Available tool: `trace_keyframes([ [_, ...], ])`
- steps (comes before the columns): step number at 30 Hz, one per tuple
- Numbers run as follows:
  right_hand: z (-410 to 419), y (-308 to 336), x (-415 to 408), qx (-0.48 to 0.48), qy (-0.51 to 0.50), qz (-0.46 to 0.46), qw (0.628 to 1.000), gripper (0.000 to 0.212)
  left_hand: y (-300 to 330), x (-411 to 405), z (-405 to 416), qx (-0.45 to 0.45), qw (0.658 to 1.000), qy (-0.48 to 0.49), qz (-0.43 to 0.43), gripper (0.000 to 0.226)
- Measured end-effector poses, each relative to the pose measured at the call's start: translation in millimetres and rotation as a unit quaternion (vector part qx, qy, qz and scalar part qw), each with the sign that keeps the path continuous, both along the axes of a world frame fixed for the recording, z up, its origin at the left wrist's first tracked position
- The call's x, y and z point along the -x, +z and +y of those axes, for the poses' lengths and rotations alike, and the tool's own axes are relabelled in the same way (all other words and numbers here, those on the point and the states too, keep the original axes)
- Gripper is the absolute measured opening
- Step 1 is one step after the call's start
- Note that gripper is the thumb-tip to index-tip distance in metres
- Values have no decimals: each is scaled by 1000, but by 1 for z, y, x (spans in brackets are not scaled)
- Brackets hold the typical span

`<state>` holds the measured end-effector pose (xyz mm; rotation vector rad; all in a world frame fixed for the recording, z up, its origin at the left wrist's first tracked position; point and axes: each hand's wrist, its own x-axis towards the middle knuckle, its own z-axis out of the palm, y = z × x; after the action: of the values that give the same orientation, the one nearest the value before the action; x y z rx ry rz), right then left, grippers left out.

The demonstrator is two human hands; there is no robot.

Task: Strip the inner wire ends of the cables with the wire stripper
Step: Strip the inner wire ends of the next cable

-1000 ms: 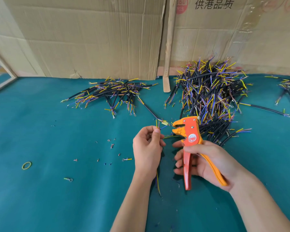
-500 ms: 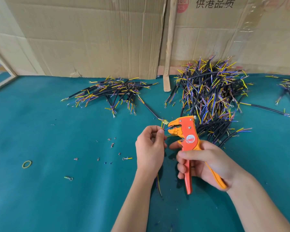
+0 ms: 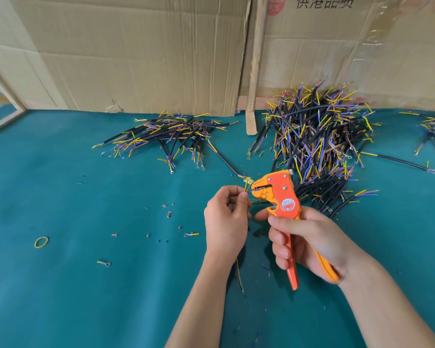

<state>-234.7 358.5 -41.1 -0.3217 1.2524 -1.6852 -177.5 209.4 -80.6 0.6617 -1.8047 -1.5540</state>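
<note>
Stripper head has closed in on the wire ends since a second ago — it was clear of them, now the tips sit in its mouth. Handles look more squeezed too, so I'd judge the strip stroke is underway.

Left hand: fingers pinched shut on the cable, just left of the stripper head; cable tail hangs out below the wrist. Right hand: fingers wrapped tight round the stripper handles.

Big cable pile lies behind the stripper, smaller pile behind-left of it. Insulation scraps litter the green surface left of the stripper — earlier strips, probably.

Can't tell which core is in the blades.
</note>
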Motion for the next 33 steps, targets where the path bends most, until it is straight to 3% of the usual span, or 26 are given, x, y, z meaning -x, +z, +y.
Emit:
trace_keyframes([
  [5, -6, -3, 1, 3, -44, 18, 999, 43, -1, 1, 1, -14, 1000, -9, 6, 14],
  [13, -3, -1, 3, 53, -46, 4, 998, 43, 7, -4, -1, -74, 996, -10, 52, 23],
  [20, 7, 8, 4, 82, 46, 11, 995, 51, 7, -2, -1, -102, 994, -1, 49, 19],
  [33, -5, 3, -7, 18, 12, -13, 1000, 42, 3, -2, -1, -45, 999, -11, 28, 20],
])
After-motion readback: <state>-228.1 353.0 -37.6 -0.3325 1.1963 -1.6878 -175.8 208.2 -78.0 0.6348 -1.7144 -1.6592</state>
